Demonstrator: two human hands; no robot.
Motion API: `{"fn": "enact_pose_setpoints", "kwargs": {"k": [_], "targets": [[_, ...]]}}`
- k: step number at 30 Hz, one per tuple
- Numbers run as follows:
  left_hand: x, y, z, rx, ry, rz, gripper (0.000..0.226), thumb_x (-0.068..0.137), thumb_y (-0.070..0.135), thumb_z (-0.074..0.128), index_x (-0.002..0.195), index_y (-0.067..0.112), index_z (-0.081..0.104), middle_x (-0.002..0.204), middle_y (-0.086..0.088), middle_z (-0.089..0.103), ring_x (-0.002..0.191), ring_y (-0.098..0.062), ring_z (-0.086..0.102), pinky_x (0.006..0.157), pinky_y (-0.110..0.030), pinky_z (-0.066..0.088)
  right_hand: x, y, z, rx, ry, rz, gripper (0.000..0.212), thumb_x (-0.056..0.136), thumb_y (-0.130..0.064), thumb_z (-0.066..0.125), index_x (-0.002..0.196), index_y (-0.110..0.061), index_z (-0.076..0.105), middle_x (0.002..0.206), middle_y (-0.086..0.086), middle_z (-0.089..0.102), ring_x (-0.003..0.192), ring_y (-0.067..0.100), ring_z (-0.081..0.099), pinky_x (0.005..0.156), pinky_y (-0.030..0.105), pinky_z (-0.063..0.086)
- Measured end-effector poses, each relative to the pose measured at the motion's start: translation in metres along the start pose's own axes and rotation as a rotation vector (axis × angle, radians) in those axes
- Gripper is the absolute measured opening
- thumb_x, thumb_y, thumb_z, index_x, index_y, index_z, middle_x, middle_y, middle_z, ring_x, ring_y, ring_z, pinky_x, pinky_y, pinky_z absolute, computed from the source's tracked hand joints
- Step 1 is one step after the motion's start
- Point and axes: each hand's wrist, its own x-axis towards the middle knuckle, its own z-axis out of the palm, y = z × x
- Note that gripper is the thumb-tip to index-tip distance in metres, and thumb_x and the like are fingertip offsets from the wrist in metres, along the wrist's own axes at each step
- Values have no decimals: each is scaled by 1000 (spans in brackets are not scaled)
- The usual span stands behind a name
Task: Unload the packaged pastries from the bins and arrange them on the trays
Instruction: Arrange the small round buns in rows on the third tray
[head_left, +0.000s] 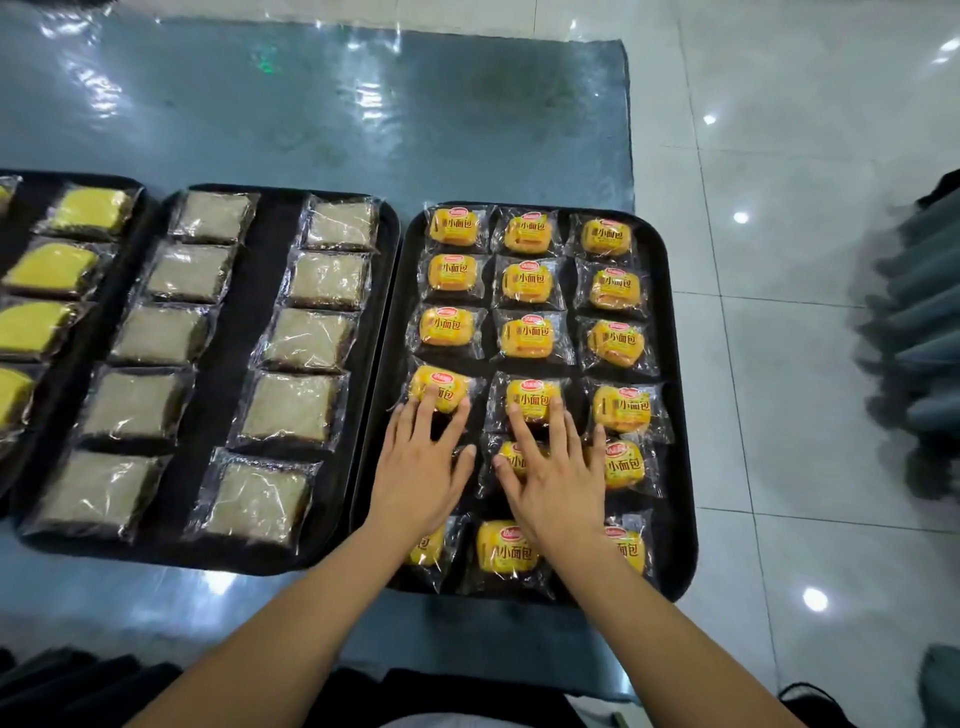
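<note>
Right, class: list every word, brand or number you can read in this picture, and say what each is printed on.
"小面包": on the clear-wrapped orange bread packets filling the right-hand black tray.
Red oval brand logo on each packet: too small to read.
Grey-brown wrapped slices and yellow wrapped cakes: no text visible.

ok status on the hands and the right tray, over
Both hands flat: left hand and right hand press orange wrapped buns. Black rectangular tray holds three columns of buns; fourth-row left bun sits crooked. Nothing in the way.
</note>
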Motion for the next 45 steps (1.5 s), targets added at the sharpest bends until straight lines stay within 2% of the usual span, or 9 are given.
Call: {"fn": "enact_pose_setpoints", "kwargs": {"k": [6, 10, 13, 20, 29, 32, 35, 38, 45], "targets": [[12, 17, -1, 6, -9, -89, 60, 103, 55, 20, 159, 33, 22, 162, -15, 21, 147, -37, 20, 123, -52, 17, 1, -2, -2, 3, -51, 27, 67, 99, -69, 5, 154, -44, -24, 167, 11, -21, 156, 28, -7, 121, 61, -9], [11, 10, -2, -1, 2, -60, 60, 102, 54, 25, 159, 37, 18, 161, -13, 20, 145, -36, 26, 120, -53, 26, -4, 16, -15, 71, 66, -30, 62, 103, -64, 13, 159, -44, -5, 170, 9, 6, 156, 27, 10, 124, 57, 0], [6, 1, -2, -15, 31, -21, 61, 101, 51, 36, 158, 35, 21, 163, -13, 19, 145, -36, 25, 120, -53, 25, -8, 54, -24, 108, 195, 102, 59, 105, -60, 21, 160, -42, 7, 167, 11, 19, 155, 30, 15, 126, 52, 7], [-23, -15, 7, -3, 14, 14, 62, 101, 57, 21, 160, 41, 6, 169, -6, -4, 155, -32, 2, 124, -51, 12, -13, 82, 4, 53, 92, 129, 69, 100, -69, 15, 159, -42, -10, 169, 19, -4, 156, 33, -7, 127, 49, 4], [-44, -20, 3, -32, 21, 18, 60, 102, 52, 22, 160, 35, 16, 169, -3, 8, 155, -26, 6, 124, -49, 19, -6, 78, 4, 4, 63, 150, 73, 98, -72, 15, 158, -42, -15, 169, 17, -4, 156, 32, -2, 126, 51, 7], [-58, -14, 2, -67, 56, 0, 58, 103, 48, 25, 159, 31, 23, 167, -5, 16, 154, -27, 13, 122, -50, 23, -12, 73, -1, -17, 86, 183, 73, 98, -72, 15, 159, -41, -8, 169, 16, 0, 156, 34, -1, 125, 56, 1], [-80, -10, 8, -95, 50, 1, 58, 103, 48, 26, 159, 32, 22, 167, -5, 15, 154, -28, 12, 122, -50, 23, -28, 52, -4, -3, 234, -6, 68, 103, -63, 26, 162, -37, 6, 169, 12, 9, 156, 31, 6, 125, 52, 0], [-99, -16, 20, -73, 12, 38, 59, 104, 50, 25, 160, 34, 14, 169, -4, 8, 155, -26, 4, 124, -48, 17, -46, 18, 12, 24, 171, -310, 59, 105, -56, 30, 160, -39, 16, 168, 9, 19, 154, 27, 18, 126, 49, 9], [-101, -19, 27, 55, -45, 100, 64, 107, 50, 22, 160, 31, -7, 167, -4, -19, 154, -26, -18, 124, -46, 2, -53, 23, 30, -78, 113, -368, 61, 105, -62, 19, 160, -36, 20, 168, 8, 15, 157, 25, 1, 123, 60, 5]]}}
